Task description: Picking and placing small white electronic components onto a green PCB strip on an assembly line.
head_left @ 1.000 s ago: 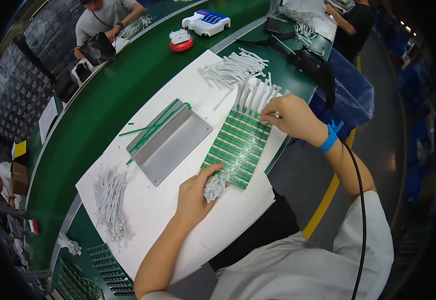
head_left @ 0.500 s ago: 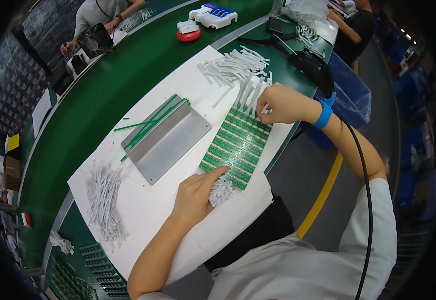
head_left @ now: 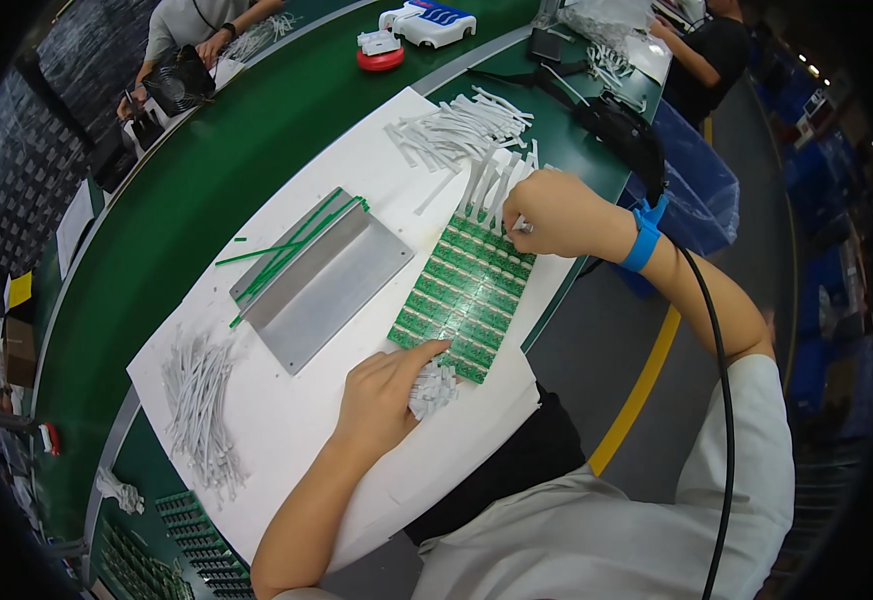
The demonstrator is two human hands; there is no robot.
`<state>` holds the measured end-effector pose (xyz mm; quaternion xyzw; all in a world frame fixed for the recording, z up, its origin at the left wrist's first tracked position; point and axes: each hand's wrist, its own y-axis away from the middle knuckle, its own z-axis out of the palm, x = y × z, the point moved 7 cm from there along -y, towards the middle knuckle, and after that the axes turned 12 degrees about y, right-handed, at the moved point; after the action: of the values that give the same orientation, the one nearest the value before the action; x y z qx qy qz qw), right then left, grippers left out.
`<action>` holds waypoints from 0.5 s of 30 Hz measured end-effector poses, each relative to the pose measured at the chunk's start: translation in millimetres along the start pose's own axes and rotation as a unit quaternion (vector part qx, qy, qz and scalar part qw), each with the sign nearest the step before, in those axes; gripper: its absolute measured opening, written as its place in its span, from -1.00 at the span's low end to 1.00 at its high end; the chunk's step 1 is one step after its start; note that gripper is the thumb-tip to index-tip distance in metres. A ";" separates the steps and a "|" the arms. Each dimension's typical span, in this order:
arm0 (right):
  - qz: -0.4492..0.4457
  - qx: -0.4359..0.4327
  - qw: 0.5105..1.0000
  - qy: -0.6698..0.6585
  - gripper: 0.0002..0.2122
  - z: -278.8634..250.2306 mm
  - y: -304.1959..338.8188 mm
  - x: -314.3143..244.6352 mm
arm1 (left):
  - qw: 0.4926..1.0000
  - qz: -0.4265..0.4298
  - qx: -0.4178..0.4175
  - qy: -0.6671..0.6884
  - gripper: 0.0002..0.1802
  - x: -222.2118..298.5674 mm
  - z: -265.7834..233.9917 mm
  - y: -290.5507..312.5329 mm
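A green panel of small circuit boards (head_left: 462, 295) lies tilted on white paper. My left hand (head_left: 377, 400) is closed round a bunch of short white flat cables (head_left: 434, 390) at the panel's near end, its index finger stretched onto the boards. At the far right corner of the panel, my right hand (head_left: 557, 212) pinches the end of a white flat cable (head_left: 523, 226); its fingertips are partly hidden. Several white flat strips (head_left: 492, 185) stand up from the panel's far edge beside it. A loose heap of the same strips (head_left: 467, 128) lies beyond.
Left of the panel sits a grey metal angle bracket (head_left: 332, 285) with thin green strips (head_left: 297, 250) on it. A pile of white cables (head_left: 202, 405) lies further left. More circuit boards (head_left: 202, 545) stand at lower left. A blue bin (head_left: 702, 185) is at right; co-workers sit across.
The whole view has shifted slightly, moving the table things a little left. Both hands keep their places at the panel; my right fingers have turned slightly at its far corner.
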<state>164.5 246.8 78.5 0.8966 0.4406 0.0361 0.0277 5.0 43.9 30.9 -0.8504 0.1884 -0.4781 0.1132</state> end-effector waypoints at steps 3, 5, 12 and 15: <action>0.005 -0.013 1.000 0.014 -0.84 -3.5 -2.9 -2.9 | 1.000 0.010 0.014 -0.010 -0.39 3.1 0.4 -2.4; 0.012 -0.033 0.999 0.003 -0.84 -1.4 -6.3 3.7 | 0.999 0.017 0.028 -0.014 -0.48 4.9 -0.5 -3.1; -0.038 -0.085 0.988 -0.126 -0.84 9.9 -14.9 12.4 | 0.999 0.022 0.017 -0.027 -0.49 8.2 0.7 -3.9; -0.042 -0.060 0.988 -0.132 -0.85 9.0 -11.6 13.5 | 1.000 -0.006 0.026 0.004 -0.52 4.9 0.0 -1.1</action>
<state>164.4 264.4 69.1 0.8708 0.4674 -0.0576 0.1413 7.5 42.8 35.1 -0.8465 0.1714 -0.4865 0.1319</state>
